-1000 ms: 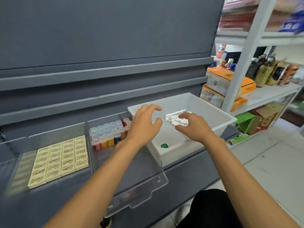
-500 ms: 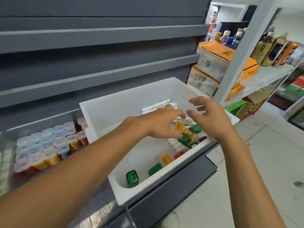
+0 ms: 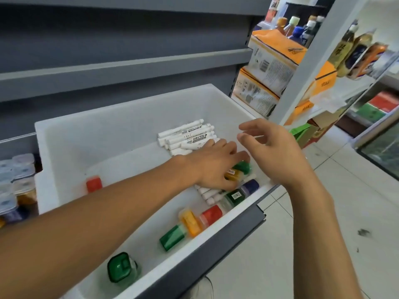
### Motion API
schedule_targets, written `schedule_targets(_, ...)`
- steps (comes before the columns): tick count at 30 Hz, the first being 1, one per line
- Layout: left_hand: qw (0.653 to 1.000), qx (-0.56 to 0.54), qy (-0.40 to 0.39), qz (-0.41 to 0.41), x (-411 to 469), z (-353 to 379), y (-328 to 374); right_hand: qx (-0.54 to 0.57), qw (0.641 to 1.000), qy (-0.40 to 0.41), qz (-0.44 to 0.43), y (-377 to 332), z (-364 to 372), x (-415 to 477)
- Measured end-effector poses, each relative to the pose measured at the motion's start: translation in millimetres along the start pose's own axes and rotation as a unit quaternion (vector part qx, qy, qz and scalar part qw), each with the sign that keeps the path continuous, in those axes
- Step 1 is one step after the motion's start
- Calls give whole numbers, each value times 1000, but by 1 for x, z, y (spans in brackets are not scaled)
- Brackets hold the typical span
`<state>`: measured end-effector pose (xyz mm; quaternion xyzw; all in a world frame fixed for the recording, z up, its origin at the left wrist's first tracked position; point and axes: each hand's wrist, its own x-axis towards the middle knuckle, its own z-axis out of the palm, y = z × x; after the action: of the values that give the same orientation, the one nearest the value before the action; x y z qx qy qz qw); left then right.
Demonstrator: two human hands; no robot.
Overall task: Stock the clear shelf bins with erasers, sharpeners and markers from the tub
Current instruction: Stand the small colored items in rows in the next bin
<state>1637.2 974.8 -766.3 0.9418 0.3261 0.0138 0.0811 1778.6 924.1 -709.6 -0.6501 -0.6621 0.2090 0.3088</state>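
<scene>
White plastic tub (image 3: 64, 134): three green, two orange-red, two yellow sharpeners visible, white markers (image 3: 185, 134) piled. Left hand (image 3: 216, 165) fingers curled onto yellow sharpener (image 3: 232, 174); right hand (image 3: 274, 152) open above.

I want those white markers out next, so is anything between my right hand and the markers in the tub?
Partly. The right hand hovers open above the tub. The left hand lies over the near end of the white markers, fingers down among the coloured sharpeners. The markers' far ends are uncovered.
</scene>
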Motion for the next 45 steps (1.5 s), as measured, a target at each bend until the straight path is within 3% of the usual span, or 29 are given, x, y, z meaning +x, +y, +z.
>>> schedule_targets(3, 998, 27, 34, 48, 1, 3, 2, 14, 1000, -6, 5, 0, 0, 1)
schedule_targets(6, 995, -31, 40, 89, 0, 2, 11, 24, 1000, -8, 4, -1, -2, -1)
schedule_targets(15, 998, -45, 47, 22, -4, 9, 19, 9, 1000, -6, -1, -8, 1, -2)
schedule_targets(24, 995, 4, 90, 31, -12, 5, 26, 22, 999, -23, -36, -31, 28, 14)
schedule_targets(29, 998, -18, 53, 23, -11, -2, 18, 34, 999, -8, -34, -28, 18, 15)
schedule_targets(33, 984, -152, 86, -27, -14, -18, 8, 47, 998, 11, -35, -23, 9, 14)
schedule_targets(40, 976, -145, 90, -139, -45, -36, -4, 65, 997, 6, -50, -26, 11, 9)
schedule_targets(45, 948, -194, 163, -193, -86, -52, 11, 94, 992, -5, -82, -47, 14, 2)
